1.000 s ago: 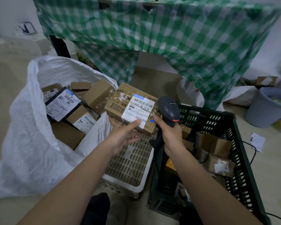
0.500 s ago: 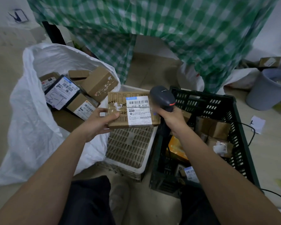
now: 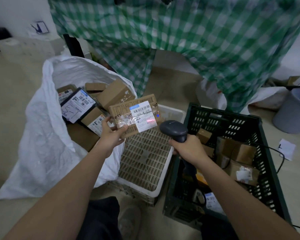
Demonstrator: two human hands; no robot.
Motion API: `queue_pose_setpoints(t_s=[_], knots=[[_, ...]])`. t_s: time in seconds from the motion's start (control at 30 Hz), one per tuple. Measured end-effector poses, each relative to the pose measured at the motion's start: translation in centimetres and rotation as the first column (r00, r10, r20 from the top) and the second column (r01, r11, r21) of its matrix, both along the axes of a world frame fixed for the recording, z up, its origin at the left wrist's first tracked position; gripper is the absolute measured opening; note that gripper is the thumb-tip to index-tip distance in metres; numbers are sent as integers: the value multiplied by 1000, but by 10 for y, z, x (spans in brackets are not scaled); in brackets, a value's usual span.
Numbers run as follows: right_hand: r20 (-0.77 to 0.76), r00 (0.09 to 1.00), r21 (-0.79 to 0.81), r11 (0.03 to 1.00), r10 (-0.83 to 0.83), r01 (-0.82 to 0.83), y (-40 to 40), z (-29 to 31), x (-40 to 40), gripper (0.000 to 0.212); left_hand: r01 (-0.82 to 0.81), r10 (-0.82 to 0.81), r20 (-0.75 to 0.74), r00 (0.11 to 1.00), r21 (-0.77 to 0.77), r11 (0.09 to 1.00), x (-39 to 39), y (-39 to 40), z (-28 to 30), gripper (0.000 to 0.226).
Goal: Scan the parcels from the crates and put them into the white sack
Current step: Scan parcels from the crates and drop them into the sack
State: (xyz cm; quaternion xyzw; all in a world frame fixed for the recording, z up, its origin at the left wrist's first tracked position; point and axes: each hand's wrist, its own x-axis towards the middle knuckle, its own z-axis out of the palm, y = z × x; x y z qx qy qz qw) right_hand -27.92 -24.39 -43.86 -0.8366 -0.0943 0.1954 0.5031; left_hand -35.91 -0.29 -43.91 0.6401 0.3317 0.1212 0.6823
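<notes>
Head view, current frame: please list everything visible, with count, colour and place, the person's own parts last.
Brown cardboard parcel with white barcode label: one, held above the white crate, red scan line on its label.
Dark grey handheld barcode scanner: one, aimed at the label.
White plastic sack: one, left, open, holding several brown and black parcels.
White slotted plastic crate: one, centre, no parcels seen inside.
Dark green plastic crate: one, right, holding several brown parcels.
Green checked cloth: one, hanging behind.
Grey plastic bucket: one, far right.
Left hand: fingers grip the parcel's near corner.
Right hand: fingers curled round the scanner's handle.
</notes>
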Motion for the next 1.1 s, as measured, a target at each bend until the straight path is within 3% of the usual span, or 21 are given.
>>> queue_pose_setpoints(t_s=[0.53, 0.8, 0.97, 1.1], knots=[[74, 995, -71, 996, 64, -59, -5, 3, -3, 20, -7, 7, 45, 999, 3, 1000, 4, 5, -7, 72], [61, 997, -28, 998, 57, -55, 1, 7, -3, 24, -25, 25, 82, 996, 5, 1000, 0, 4, -6, 69], [107, 994, 41, 999, -12, 7, 24, 12, -4, 27, -152, 128, 186, 974, 122, 981, -10, 2, 5, 68], [58, 997, 157, 987, -52, 43, 57, 21, -10, 21, -302, 234, 255, 938, 272, 914, -24, 22, 20, 71]])
